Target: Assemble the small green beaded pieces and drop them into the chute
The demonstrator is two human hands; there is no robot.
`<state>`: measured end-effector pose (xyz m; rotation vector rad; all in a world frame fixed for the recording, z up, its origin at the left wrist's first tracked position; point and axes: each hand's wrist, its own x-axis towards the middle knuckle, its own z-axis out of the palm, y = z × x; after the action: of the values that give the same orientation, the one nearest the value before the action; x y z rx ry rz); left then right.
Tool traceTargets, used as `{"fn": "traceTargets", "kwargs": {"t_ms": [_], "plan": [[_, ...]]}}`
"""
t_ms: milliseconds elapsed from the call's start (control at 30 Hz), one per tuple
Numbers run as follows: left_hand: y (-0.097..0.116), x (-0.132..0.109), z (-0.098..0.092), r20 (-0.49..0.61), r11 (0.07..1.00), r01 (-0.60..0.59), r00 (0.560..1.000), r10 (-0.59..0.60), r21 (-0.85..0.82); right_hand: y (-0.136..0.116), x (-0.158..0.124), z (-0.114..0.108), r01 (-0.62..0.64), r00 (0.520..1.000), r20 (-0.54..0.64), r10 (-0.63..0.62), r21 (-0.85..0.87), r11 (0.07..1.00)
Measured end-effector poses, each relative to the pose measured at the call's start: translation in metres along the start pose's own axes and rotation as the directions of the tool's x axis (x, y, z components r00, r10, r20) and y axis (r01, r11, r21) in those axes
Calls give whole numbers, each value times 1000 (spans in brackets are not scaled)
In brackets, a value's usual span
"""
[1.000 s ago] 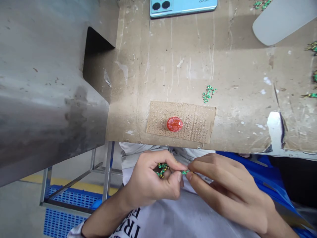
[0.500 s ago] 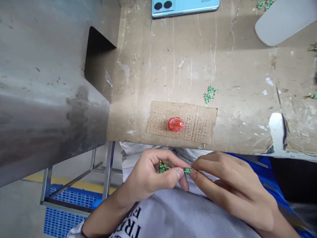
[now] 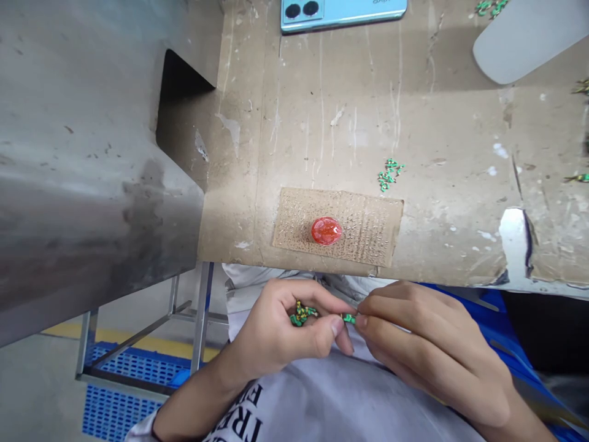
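Below the table's front edge, my left hand point(image 3: 294, 325) is closed round a small cluster of green and gold pieces point(image 3: 302, 314) in its palm. Its thumb and forefinger pinch one more small green piece point(image 3: 348, 318). My right hand point(image 3: 423, 344) meets it there, thumb and forefinger closed on the other end of that piece. Above the hands, a glossy red oval object point(image 3: 326, 231) sits on a rectangle of brown cardboard point(image 3: 372, 233) with shiny specks. A small pile of green pieces point(image 3: 389, 174) lies just behind the cardboard.
A blue phone point(image 3: 350, 15) lies at the back of the brown-covered table point(image 3: 313, 123). A white rounded object point(image 3: 529, 43) is at the back right, with green pieces beside it. A large metal housing point(image 3: 101, 153) stands left, above a metal frame point(image 3: 202, 319).
Both hands stay nearly in place, with slight finger movement around the small green piece. The cluster in my left palm has shifted a little.
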<state>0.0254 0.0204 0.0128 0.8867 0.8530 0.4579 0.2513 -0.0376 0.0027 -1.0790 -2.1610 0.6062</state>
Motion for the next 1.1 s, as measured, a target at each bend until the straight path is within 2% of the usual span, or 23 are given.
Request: {"fn": "traceTargets", "kwargs": {"t_ms": [100, 233, 400, 700, 867, 967, 1033, 1100], "plan": [[3, -1, 6, -64, 993, -43, 997, 50, 107, -3, 6, -1, -27, 999, -43, 30, 72, 997], [6, -3, 14, -158, 945, -148, 967, 200, 293, -3, 12, -2, -10, 999, -39, 13, 72, 997], [7, -1, 16, -163, 888, -206, 942, 294, 411, -2, 16, -1, 2, 999, -33, 1, 67, 998], [1, 3, 15, -154, 859, -281, 914, 376, 429, -4, 18, -1, 23, 999, -30, -21, 70, 997], [6, 4, 16, -139, 879, -262, 930, 340, 397, -3, 22, -5, 14, 997, -71, -11, 45, 999], [7, 4, 14, -119, 800, -312, 896, 427, 512, -4, 26, -6, 9, 996, -94, -5, 33, 999], [3, 4, 8, -51, 729, -380, 869, 493, 569, -4, 27, -4, 18, 994, -111, -18, -3, 1000], [-3, 6, 1, 17, 685, -426, 855, 518, 591, -4, 28, -2, 43, 982, -180, -53, -59, 997]]}}
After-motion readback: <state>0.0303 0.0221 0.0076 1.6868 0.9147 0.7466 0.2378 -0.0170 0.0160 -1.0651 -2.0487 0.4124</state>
